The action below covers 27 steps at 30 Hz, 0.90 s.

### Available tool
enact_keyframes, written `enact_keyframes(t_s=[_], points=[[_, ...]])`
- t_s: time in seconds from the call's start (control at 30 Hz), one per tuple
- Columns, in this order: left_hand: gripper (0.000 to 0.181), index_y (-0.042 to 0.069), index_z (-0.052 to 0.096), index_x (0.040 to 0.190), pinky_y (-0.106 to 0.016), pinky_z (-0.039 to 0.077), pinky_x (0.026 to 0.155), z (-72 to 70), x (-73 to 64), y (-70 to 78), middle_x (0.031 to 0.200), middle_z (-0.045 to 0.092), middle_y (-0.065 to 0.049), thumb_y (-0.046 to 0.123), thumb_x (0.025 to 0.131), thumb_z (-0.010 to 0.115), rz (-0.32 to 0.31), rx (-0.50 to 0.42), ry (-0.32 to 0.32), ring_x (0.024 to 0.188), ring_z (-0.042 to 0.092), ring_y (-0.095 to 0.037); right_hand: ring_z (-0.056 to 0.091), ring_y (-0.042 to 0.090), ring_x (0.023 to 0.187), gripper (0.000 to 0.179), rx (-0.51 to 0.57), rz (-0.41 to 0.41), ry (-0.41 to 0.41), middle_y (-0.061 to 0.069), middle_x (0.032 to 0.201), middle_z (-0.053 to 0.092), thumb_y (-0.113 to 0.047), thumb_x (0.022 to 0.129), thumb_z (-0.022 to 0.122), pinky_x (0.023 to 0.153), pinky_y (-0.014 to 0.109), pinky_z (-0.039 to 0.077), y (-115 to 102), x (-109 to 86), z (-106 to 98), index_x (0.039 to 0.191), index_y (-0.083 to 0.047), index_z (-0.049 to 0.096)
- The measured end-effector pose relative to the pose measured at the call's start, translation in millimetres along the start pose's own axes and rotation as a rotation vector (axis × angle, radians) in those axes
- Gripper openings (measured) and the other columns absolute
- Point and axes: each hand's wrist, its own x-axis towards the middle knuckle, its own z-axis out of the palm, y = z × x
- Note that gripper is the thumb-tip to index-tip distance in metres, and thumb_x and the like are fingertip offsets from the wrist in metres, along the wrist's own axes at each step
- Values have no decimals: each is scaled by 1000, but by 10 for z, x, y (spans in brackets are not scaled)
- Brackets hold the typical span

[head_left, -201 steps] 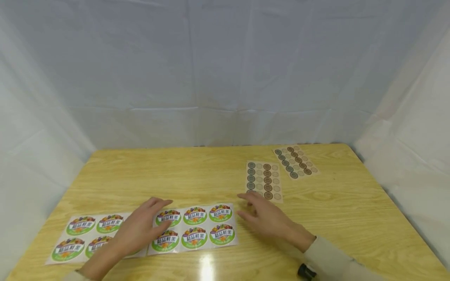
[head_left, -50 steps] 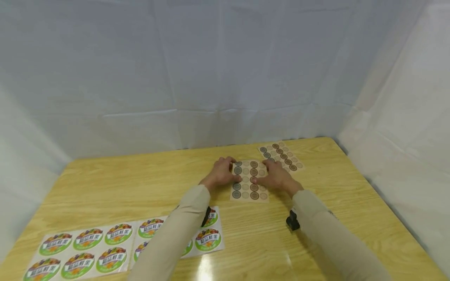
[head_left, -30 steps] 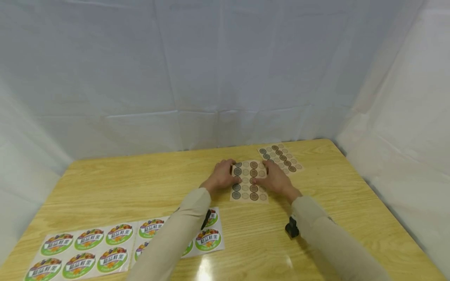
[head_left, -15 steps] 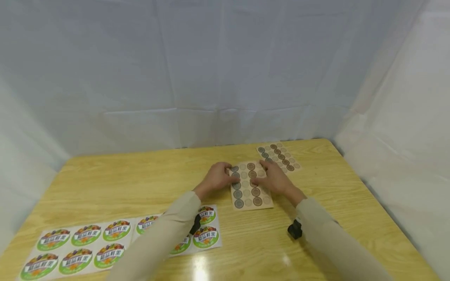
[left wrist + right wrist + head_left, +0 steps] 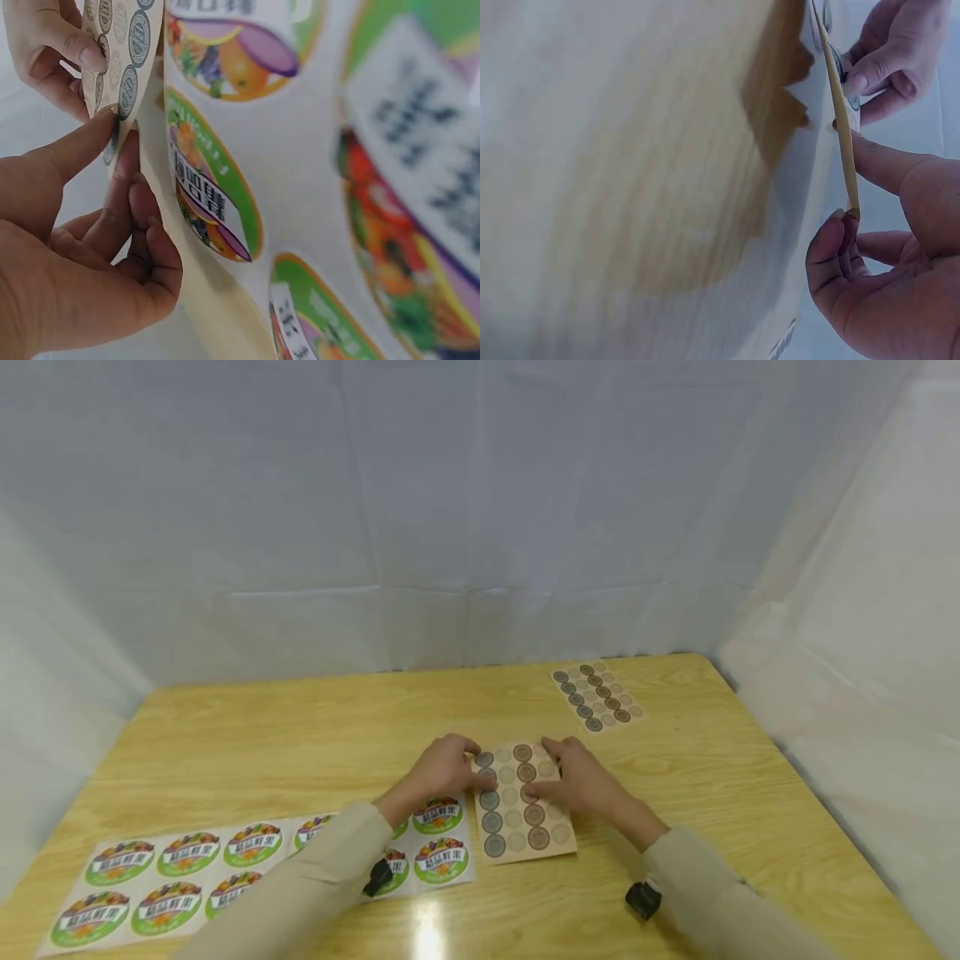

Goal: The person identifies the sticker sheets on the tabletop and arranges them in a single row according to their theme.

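A tan sheet of small round stickers point(image 5: 513, 818), in grey, brown and pale columns, is pinched between my two hands over the table, tilted in the wrist views. My left hand point(image 5: 442, 774) grips its left edge, thumb on the printed face and fingers behind, as the left wrist view shows at the sheet point(image 5: 120, 45). On the opposite edge, my right hand point(image 5: 588, 783) holds it the same way; the right wrist view shows the sheet edge-on point(image 5: 841, 112) between thumb and curled fingers point(image 5: 829, 251).
White sheets of large fruit-label stickers point(image 5: 442, 881) lie along the front left, partly under my left sleeve point(image 5: 322, 868). Another tan sticker sheet point(image 5: 598, 695) lies at the back right of the wooden table point(image 5: 300, 727). Pale curtains point(image 5: 420, 527) enclose the back and sides.
Both hands moved from beside the fruit labels to the nearer tan sheet, gripped its side edges, then drew it toward me and tilted it. The back-right sheet stays put.
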Motion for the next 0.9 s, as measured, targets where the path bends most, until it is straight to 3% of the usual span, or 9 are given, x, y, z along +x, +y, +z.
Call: enact_keyframes(t_s=[0.3,0.57,0.9], points=[[56,-3,62,117,-28,46,57,16,-132,-30,78,61,-2,30,76,81,17,69,-2,61,56,-13,47,17,80,83,-1,-18,-14,10,102,47,-34,83,76,72,34,42,-44,-108,77,143,7,36],[55,-2,63,117,-27,44,57,39,-200,-36,75,60,2,32,77,80,63,136,8,60,53,-11,49,17,85,84,-42,4,-46,12,111,49,-40,82,75,82,37,44,-1,-148,109,144,3,38],[47,4,67,108,-27,40,53,63,-246,-82,61,53,8,36,76,80,142,243,52,53,49,-9,47,15,78,86,-40,-25,-40,9,104,46,-41,82,74,74,33,43,10,-186,162,144,4,36]])
